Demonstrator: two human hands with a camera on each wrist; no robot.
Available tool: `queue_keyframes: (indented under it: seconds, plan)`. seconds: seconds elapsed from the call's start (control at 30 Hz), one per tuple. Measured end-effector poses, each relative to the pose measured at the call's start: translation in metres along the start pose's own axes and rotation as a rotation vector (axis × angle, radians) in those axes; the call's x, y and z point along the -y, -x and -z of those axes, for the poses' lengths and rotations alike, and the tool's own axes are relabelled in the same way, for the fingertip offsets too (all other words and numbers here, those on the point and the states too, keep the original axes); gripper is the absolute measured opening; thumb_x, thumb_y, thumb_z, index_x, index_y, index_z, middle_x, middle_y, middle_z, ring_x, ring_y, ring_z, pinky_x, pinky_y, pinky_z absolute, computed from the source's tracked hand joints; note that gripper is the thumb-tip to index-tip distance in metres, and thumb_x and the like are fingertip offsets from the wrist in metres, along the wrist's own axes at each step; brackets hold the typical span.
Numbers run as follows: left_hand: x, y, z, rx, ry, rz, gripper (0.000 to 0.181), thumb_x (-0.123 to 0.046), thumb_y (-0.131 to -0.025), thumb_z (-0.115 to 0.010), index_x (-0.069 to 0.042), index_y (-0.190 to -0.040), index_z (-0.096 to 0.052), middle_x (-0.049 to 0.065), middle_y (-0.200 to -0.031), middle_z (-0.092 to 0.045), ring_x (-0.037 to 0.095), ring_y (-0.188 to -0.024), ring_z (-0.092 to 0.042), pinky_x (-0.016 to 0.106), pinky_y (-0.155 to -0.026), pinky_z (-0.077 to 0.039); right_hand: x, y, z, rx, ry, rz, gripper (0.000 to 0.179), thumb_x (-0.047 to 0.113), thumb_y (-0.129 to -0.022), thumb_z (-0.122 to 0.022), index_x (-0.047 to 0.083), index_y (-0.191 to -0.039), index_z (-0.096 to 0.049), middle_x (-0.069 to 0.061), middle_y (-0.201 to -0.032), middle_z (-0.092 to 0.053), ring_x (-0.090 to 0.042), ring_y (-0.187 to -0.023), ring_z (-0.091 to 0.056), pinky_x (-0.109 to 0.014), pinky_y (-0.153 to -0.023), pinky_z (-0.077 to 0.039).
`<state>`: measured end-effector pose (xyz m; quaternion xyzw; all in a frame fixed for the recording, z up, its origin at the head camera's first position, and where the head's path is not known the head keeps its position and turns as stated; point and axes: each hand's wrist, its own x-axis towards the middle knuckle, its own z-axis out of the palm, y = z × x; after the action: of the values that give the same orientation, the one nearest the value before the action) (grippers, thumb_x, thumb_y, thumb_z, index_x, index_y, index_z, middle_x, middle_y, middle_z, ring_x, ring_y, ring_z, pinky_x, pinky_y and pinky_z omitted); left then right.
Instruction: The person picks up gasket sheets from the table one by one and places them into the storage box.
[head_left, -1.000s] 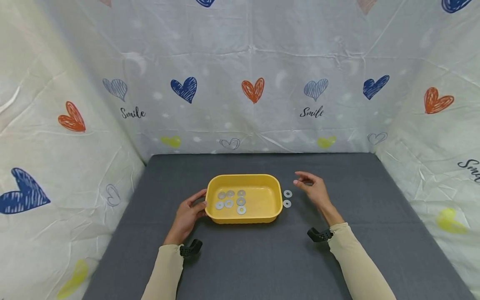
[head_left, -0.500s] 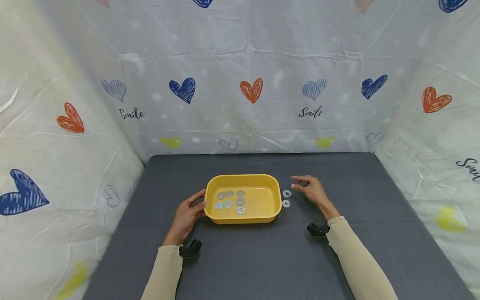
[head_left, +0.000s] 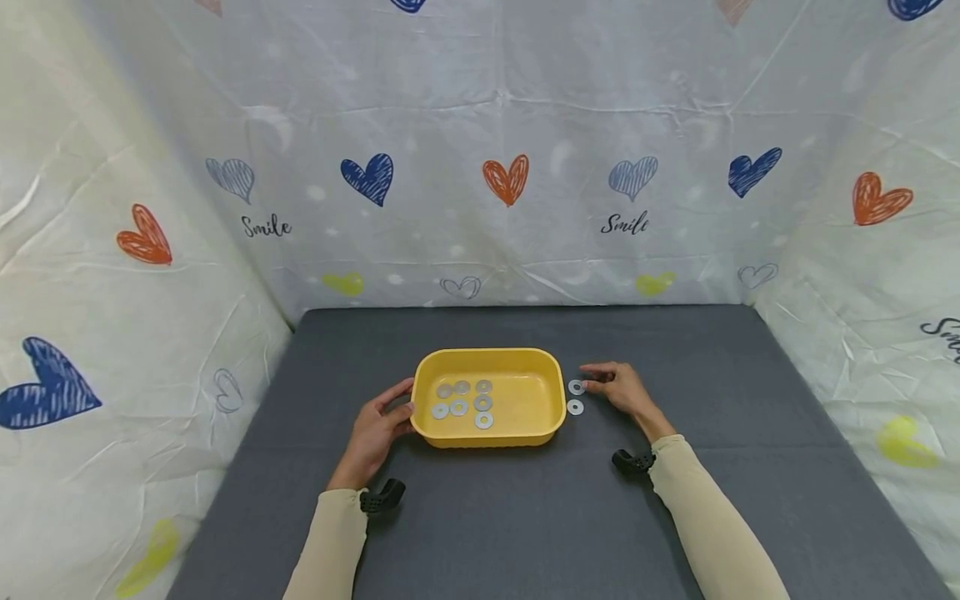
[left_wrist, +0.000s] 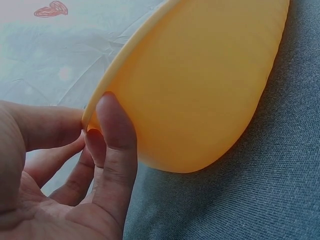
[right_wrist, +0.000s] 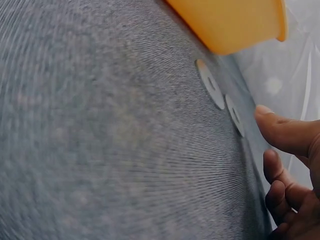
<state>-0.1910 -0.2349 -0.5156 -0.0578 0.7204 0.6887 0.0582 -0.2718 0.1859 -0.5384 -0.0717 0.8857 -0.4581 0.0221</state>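
A shallow yellow plastic tray (head_left: 527,400) sits mid-table, with several flat metal washers (head_left: 489,403) lying in its left half. My left hand (head_left: 375,435) pinches the tray's left end, thumb and fingers on opposite sides of the rim, as the left wrist view shows. Just right of the tray lie two more washers, a far one (head_left: 572,388) and a near one (head_left: 570,407). My right hand (head_left: 618,390) is at the far washer, its thumb tip overlapping the washer's right edge in the head view. In the right wrist view its thumb (right_wrist: 285,131) and fingers stand apart, holding nothing.
Dark grey cloth (head_left: 495,517) covers the table. White sheets printed with hearts (head_left: 506,179) hang behind it and along both sides. Each wrist wears a black strap-like device, one on the left (head_left: 382,497) and one on the right (head_left: 633,462).
My right hand has come down and slightly left to the far washer. The left hand keeps its grip, and the tray and washers stay in place.
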Motion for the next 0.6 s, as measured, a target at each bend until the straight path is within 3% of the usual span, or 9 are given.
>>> queue_keyframes:
  seconds: [0.13, 0.33, 0.6]
  plan:
    - [-0.0009, 0.0010, -0.0006, 0.002, 0.002, -0.001, 0.051, -0.012, -0.099, -0.057, -0.017, -0.149, -0.044, 0.008, -0.150, -0.044, 0.021, -0.099, -0.062, 0.023, -0.075, -0.055, -0.0013, 0.0002, -0.0016, 0.014, 0.016, -0.009, 0.034, 0.017, -0.085, -0.076, 0.010, -0.118, -0.073, -0.016, -0.112, -0.066, -0.020, -0.087, -0.054, -0.028, -0.073, -0.041]
    - [-0.0015, 0.0019, -0.0004, 0.014, 0.006, -0.004, 0.052, -0.013, -0.099, -0.057, -0.017, -0.149, -0.043, 0.008, -0.151, -0.043, 0.021, -0.098, -0.063, 0.024, -0.075, -0.055, 0.0001, 0.0014, -0.0026, 0.024, 0.079, -0.014, 0.034, 0.021, -0.085, -0.077, 0.015, -0.118, -0.074, -0.013, -0.111, -0.066, -0.025, -0.097, -0.058, -0.038, -0.083, -0.045]
    - [0.0004, -0.0003, 0.0007, 0.016, 0.016, -0.016, 0.051, -0.011, -0.099, -0.056, -0.015, -0.148, -0.044, 0.008, -0.149, -0.044, 0.019, -0.096, -0.063, 0.024, -0.075, -0.056, 0.0009, 0.0017, -0.0053, 0.026, 0.135, -0.014, 0.033, 0.022, -0.086, -0.076, 0.016, -0.118, -0.074, -0.012, -0.110, -0.066, -0.029, -0.103, -0.058, -0.052, -0.096, -0.036]
